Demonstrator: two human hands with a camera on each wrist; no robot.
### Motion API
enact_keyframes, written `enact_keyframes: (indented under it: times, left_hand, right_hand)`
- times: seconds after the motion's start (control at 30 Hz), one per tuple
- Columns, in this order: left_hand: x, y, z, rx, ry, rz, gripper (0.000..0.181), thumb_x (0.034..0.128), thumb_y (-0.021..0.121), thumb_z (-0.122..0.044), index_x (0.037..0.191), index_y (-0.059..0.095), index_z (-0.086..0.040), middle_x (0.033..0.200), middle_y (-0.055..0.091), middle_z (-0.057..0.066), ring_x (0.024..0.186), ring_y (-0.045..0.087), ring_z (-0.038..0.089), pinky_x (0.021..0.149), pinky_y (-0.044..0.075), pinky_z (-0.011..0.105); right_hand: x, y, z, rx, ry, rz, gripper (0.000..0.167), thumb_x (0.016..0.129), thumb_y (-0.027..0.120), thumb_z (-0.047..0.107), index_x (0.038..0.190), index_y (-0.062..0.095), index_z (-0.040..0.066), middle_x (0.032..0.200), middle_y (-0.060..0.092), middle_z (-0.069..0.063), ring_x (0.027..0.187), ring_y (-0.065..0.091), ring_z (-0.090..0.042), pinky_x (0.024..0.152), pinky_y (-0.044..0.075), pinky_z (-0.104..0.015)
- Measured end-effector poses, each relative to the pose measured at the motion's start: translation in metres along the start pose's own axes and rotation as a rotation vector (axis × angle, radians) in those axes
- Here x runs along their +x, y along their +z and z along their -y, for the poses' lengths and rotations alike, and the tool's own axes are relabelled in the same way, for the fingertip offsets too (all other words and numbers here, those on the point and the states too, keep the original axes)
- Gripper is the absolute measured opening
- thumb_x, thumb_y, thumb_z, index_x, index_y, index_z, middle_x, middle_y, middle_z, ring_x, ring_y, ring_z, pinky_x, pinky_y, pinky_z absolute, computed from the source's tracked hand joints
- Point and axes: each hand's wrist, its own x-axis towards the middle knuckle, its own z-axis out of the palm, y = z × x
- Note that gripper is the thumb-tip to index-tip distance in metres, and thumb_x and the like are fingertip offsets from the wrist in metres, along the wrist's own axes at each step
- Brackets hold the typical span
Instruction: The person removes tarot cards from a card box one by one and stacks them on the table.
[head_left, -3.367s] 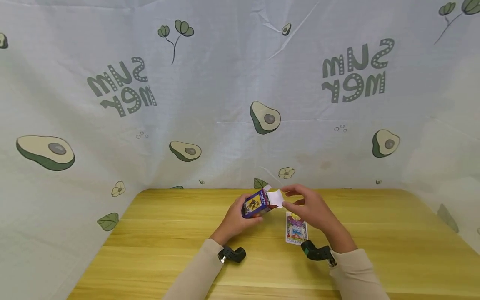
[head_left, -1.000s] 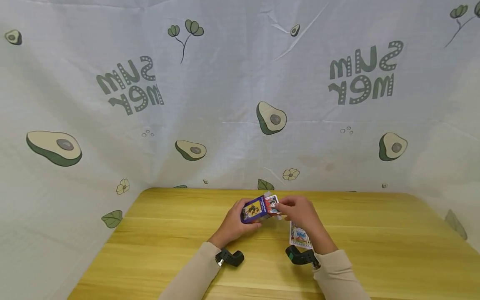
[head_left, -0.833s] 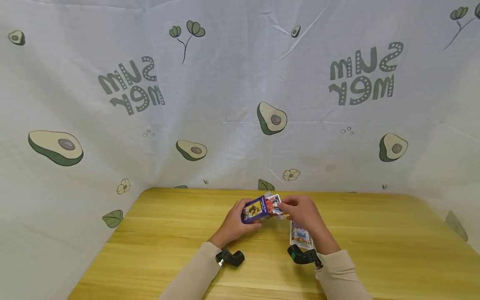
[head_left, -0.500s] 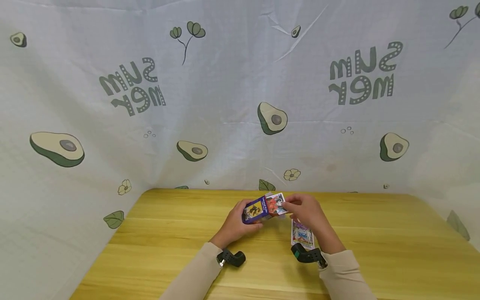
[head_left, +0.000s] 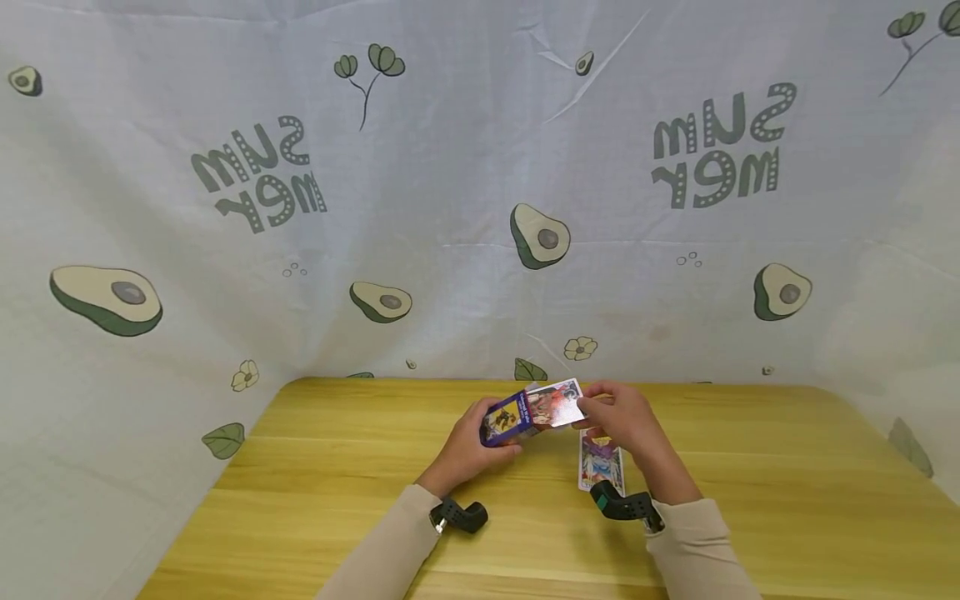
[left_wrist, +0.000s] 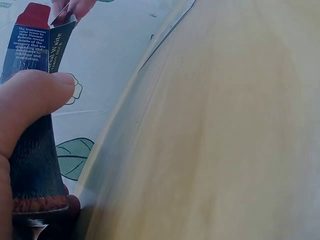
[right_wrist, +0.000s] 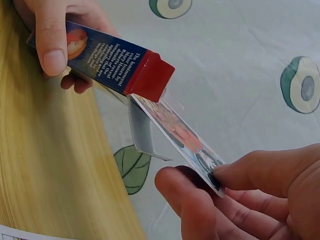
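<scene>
My left hand (head_left: 467, 442) grips a blue tarot card box (head_left: 504, 421) above the table, its thumb across one printed narrow side. The box's end flaps stand open, with a red side flap (right_wrist: 156, 77) folded out in the right wrist view. A tarot card (head_left: 555, 403) sticks well out of that end. Between thumb and fingers, my right hand (head_left: 626, 421) pinches the card's outer end; its inner end is hidden in the box. Whether more cards lie under it, I cannot tell. Another tarot card (head_left: 600, 465) lies face up on the table, below my right hand.
Both hands are over a yellow wood-grain table (head_left: 337, 500). Behind it hangs a pale curtain (head_left: 450, 167) printed with avocados. A dark camera mount sits on each wrist, the right one (head_left: 622, 502) overlapping the lower edge of the lying card.
My right hand goes from the open flap to the card's end and draws the card further out to the right. The left hand stays nearly still with the box.
</scene>
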Motion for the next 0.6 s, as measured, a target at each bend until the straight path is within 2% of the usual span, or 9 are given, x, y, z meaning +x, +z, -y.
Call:
enact_keyframes:
  times: [0.13, 0.33, 0.6]
  left_hand:
    - [0.0, -0.001, 0.001, 0.005, 0.007, 0.004, 0.071, 0.0789, 0.079, -0.037, 0.138, 0.044, -0.019, 0.126, 0.051, 0.0, 0.107, 0.05, 0.017, 0.09, 0.044, 0.035]
    - [0.0, -0.003, 0.003, 0.013, 0.003, -0.004, 0.071, 0.0786, 0.08, -0.033, 0.138, 0.044, -0.02, 0.123, 0.052, 0.0, 0.104, 0.05, 0.017, 0.088, 0.044, 0.034]
    - [0.001, 0.0, 0.002, -0.002, 0.002, -0.001, 0.071, 0.0782, 0.08, -0.036, 0.138, 0.044, -0.02, 0.123, 0.052, -0.001, 0.105, 0.05, 0.017, 0.09, 0.043, 0.034]
  right_hand:
    - [0.001, -0.002, -0.001, 0.06, 0.006, 0.004, 0.033, 0.097, 0.055, 0.02, 0.118, 0.05, -0.004, 0.093, 0.071, -0.019, 0.076, 0.07, -0.032, 0.064, 0.054, -0.043]
    - [0.004, -0.005, -0.001, 0.162, -0.023, 0.02, 0.031, 0.098, 0.054, 0.013, 0.119, 0.049, -0.01, 0.095, 0.069, -0.022, 0.08, 0.071, -0.032, 0.07, 0.056, -0.041]
    - [0.004, -0.016, -0.001, 0.164, -0.034, 0.034, 0.032, 0.1, 0.049, 0.011, 0.121, 0.045, -0.012, 0.098, 0.066, -0.026, 0.076, 0.071, -0.028, 0.069, 0.056, -0.036]
